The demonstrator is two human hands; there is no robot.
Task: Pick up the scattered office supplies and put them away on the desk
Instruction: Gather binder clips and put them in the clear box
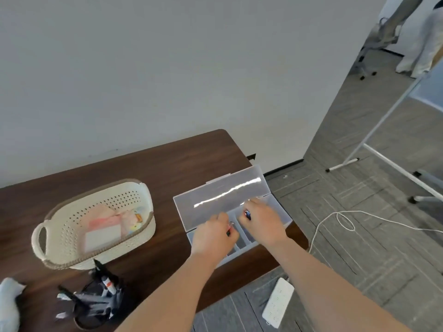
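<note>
Bright, even, diffuse indoor light; shadows soft and faint. Strong white glare streak across clear box lid (220, 188). Overall soft focus, compression smear. Pen holder (96, 305) and white object (9, 305) at lower left blurred. Wide-angle distortion: desk edge (167, 149) and whiteboard frame (383, 121) lean at margins.

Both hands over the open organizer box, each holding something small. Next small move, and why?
Probably release: both hands hover over the divided compartments of the open clear box, lid up. The left pinches what looks like a binder clip, the right a small dark item.
</note>
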